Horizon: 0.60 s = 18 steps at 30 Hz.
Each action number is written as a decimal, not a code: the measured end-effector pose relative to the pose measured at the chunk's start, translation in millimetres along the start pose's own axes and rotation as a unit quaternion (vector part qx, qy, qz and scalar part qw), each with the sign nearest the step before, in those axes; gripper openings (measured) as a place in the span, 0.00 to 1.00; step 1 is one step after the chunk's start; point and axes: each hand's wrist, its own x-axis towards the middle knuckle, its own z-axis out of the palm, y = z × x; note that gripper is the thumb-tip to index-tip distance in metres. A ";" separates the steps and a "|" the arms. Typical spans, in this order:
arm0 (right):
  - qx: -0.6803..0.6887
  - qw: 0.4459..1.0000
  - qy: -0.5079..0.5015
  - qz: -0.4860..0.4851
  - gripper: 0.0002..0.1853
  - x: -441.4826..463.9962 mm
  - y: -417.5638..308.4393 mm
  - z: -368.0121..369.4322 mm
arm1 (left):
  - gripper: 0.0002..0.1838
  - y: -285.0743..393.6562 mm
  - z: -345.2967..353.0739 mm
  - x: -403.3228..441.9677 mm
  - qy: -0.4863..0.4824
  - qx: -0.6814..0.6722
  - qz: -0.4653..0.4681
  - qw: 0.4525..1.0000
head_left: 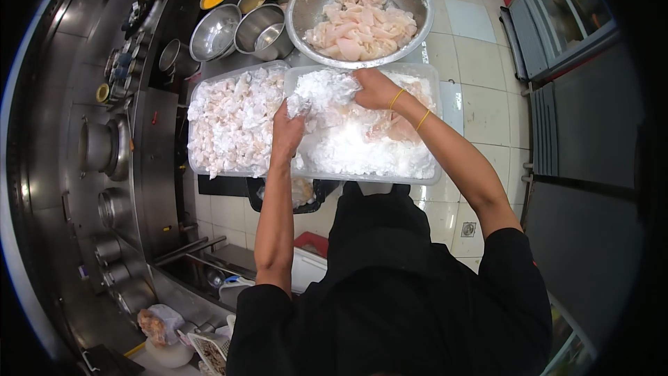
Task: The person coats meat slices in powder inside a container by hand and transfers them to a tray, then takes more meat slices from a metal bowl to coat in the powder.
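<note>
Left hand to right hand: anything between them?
Yes, a white-powdered clump, gripped by the left hand and the right hand, over the right-hand tray. Head view shows it.

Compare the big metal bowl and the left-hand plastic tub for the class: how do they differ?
The metal bowl is round; the left-hand tub is roughly rectangular. The bowl's pieces look pale pink and mostly bare, while the tub's are coated in white powder. Both hold many pieces.

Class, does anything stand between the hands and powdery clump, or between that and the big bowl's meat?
Neither hand is blocked: left hand and right hand touch the clump. Between clump and meat stands the bowl's near rim.
</note>
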 end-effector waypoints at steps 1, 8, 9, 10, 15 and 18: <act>0.011 1.000 -0.013 0.014 0.19 -0.7 -1.4 -6.0 | 0.20 2.8 -0.2 -1.1 0.004 0.004 -0.008 1.000; -0.242 0.969 -0.045 -0.023 0.25 -22.8 -32.2 3.7 | 0.30 -1.7 11.2 -14.3 -0.025 0.136 -0.014 0.990; -0.252 0.967 -0.036 -0.016 0.27 -20.6 -27.8 13.1 | 0.32 -10.7 14.4 -12.6 -0.039 0.171 0.005 0.984; -0.221 0.975 -0.032 -0.014 0.27 -16.4 -20.5 18.7 | 0.33 -13.2 21.9 -11.1 -0.017 0.250 0.021 0.968; -0.048 0.999 -0.015 -0.016 0.27 13.8 7.2 17.4 | 0.29 -2.8 24.4 -0.2 0.001 0.201 0.039 0.979; 0.013 1.000 0.007 0.001 0.26 6.3 7.4 11.4 | 0.22 17.4 21.2 -5.7 0.000 0.063 0.039 0.997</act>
